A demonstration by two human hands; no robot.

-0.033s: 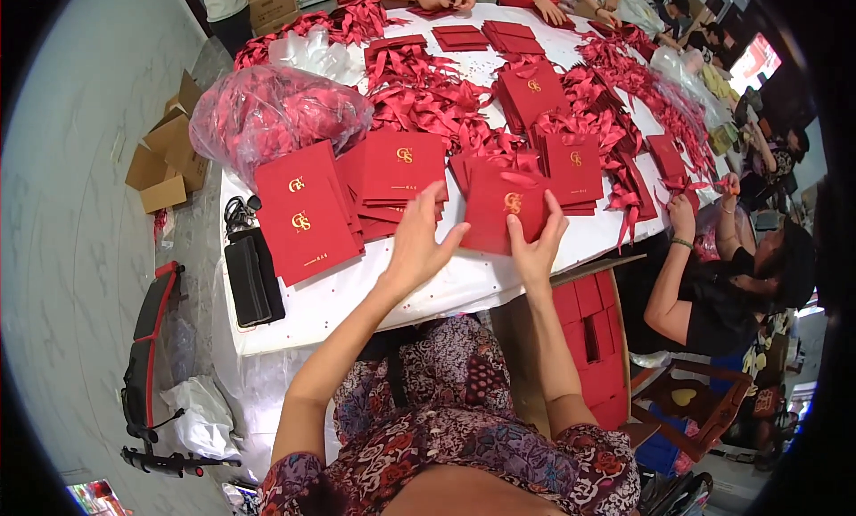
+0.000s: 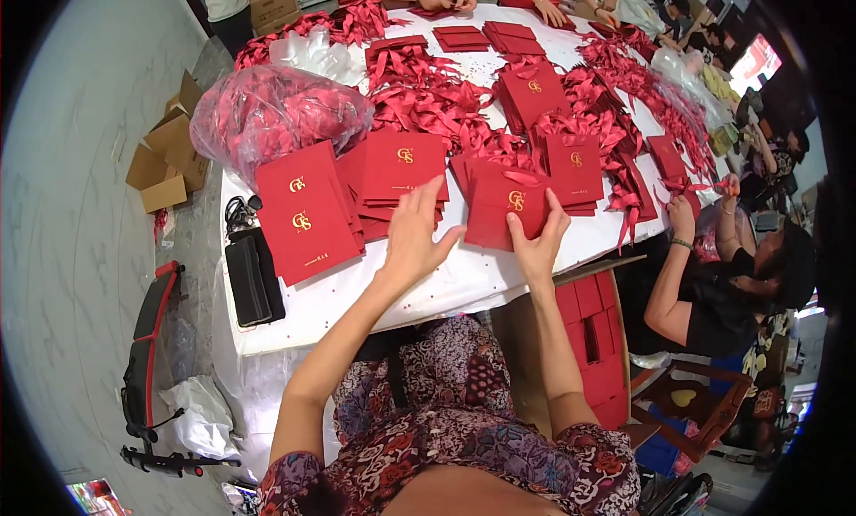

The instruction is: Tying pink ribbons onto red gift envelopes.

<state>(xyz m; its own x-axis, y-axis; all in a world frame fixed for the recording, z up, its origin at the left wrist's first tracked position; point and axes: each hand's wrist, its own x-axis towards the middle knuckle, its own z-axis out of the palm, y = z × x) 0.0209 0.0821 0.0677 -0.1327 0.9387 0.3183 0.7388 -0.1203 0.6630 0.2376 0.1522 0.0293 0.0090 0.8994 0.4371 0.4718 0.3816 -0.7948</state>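
Observation:
A small red gift bag [image 2: 492,214] with gold lettering and a red ribbon handle stands at the table's near edge. My right hand [image 2: 539,241] grips its right side, thumb on the front face and fingers behind the edge. Just left of the bag, my left hand [image 2: 415,239] is open, fingers stretched out and thumb apart from the bag. Behind that hand lies a pile of flat red bags [image 2: 404,159]. Larger flat red bags [image 2: 308,222] overlap to its left. Another stack of ribboned red bags [image 2: 573,170] sits beyond my right hand.
The white table [image 2: 401,300] carries heaps of red ribbon [image 2: 428,101] and a plastic sack of red material [image 2: 276,115]. A black case [image 2: 252,280] lies at the left corner. Below right is a carton of red boxes [image 2: 590,338]. A co-worker's arm [image 2: 670,271] reaches in at right.
My left hand has drawn slightly left, away from the bag's side. My right hand keeps its hold, and the bag has barely shifted.

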